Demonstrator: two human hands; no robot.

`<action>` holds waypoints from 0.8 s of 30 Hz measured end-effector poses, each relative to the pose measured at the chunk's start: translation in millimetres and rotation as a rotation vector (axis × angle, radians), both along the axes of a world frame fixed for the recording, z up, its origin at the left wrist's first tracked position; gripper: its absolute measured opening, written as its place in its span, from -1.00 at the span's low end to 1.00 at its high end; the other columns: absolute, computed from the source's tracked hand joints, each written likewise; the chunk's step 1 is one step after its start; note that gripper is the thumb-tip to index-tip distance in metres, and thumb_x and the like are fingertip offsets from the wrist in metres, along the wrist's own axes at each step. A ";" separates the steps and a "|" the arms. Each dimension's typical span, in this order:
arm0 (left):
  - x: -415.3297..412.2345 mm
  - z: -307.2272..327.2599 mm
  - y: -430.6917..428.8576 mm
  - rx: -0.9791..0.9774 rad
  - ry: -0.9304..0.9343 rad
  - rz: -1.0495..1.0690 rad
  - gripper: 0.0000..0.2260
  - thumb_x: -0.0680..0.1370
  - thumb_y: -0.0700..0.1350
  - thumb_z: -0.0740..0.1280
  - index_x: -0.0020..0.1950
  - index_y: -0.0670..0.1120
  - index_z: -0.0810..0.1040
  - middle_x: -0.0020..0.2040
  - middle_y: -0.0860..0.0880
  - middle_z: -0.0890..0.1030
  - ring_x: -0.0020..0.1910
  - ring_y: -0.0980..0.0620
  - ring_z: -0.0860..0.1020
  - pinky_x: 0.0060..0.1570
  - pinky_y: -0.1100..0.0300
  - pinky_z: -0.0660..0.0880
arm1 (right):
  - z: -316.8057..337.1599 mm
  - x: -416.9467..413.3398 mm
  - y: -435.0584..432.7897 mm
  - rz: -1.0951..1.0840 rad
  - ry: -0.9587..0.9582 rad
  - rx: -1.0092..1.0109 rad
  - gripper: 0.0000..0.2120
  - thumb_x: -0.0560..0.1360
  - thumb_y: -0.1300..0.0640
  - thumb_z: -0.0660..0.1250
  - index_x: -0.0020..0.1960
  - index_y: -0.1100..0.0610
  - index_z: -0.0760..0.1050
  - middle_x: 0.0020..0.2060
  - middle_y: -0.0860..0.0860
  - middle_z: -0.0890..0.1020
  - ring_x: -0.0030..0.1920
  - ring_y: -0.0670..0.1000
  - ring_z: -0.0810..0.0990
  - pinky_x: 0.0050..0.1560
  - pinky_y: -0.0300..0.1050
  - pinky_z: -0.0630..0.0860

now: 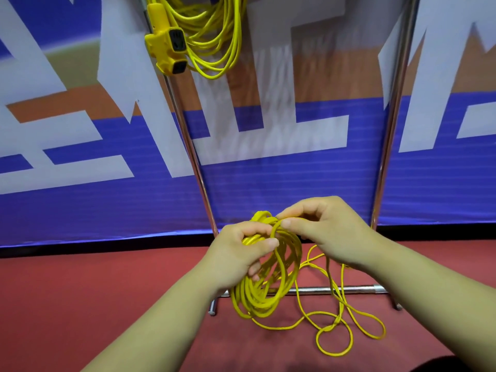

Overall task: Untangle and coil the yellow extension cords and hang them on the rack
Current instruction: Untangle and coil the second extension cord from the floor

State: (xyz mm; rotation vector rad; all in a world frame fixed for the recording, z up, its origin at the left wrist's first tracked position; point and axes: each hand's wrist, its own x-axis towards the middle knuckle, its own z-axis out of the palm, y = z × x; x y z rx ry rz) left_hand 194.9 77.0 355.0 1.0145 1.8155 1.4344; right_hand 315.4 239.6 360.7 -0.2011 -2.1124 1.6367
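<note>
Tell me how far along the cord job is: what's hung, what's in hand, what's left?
Done: one coiled cord with its socket block hangs at the top of the rack. In hand: the left hand grips the top of a second coil while the right hand pinches a strand there. Left: the loose cord on the floor needs winding in, then that coil goes on the rack.

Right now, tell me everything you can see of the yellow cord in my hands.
It is a thin, glossy yellow cord, plastic-looking, partly wound into a loose oval coil of many loops hanging down. The left hand grips the coil's top; the right hand pinches one strand there. The uncoiled rest trails in loose loops over the red floor, crossing the rack's metal base bar. No plug shows.
</note>
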 end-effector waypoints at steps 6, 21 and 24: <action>-20.2 19.7 -1.8 0.231 -0.121 0.299 -0.85 0.60 -0.20 0.35 0.17 -0.09 0.56 -0.38 -0.04 0.47 -0.57 0.05 0.31 -0.52 0.16 0.47 | -13.8 6.9 29.0 0.185 -0.223 -0.159 -0.82 0.56 0.22 0.37 0.15 0.20 0.51 -0.26 0.16 0.56 -0.23 0.04 0.51 -0.20 -0.21 0.42; -90.7 -1.7 -41.4 0.436 -0.285 0.623 -0.73 0.65 -0.31 0.24 0.30 -0.09 0.56 -0.32 -0.12 0.41 -0.52 0.04 0.40 -0.46 0.17 0.51 | -27.5 -13.3 35.1 -0.383 -0.323 -0.369 -0.89 0.50 0.15 0.41 -0.11 0.20 0.62 -0.39 0.05 0.56 -0.50 -0.07 0.39 -0.49 -0.24 0.25; -88.1 -1.4 -43.6 0.408 -0.259 0.574 -0.77 0.64 -0.30 0.24 0.25 -0.14 0.57 -0.29 -0.17 0.41 -0.52 0.03 0.42 -0.45 0.14 0.53 | -25.8 -17.5 31.3 -0.459 -0.337 -0.567 -0.88 0.52 0.16 0.39 -0.03 0.22 0.60 -0.39 0.02 0.55 -0.51 -0.09 0.38 -0.53 -0.28 0.28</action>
